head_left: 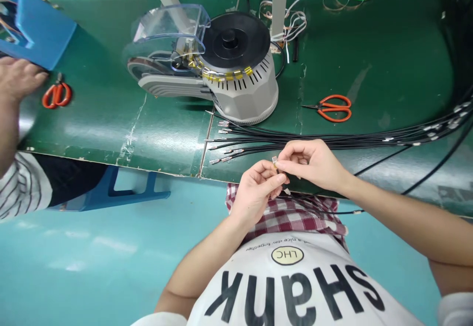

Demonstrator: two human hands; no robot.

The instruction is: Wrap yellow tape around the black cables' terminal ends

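Close together at the table's front edge, my two hands meet on the end of a black cable. The small metal connector (274,160) at its tip shows between my fingers, with a bit of yellow tape just below it. My left hand (256,188) pinches the cable below the connector. From the right, my right hand (312,163) pinches at the taped part. Just beyond them lies a bundle of black cables (332,141), several ends of which carry metal connectors (225,158).
A round tape dispenser (244,94) with yellow tape pieces stands behind the bundle. Orange-handled scissors (334,108) lie to its right, another orange pair (57,94) far left. Beside a blue holder (44,30) rests another person's hand (22,77). A blue stool (121,193) stands below.
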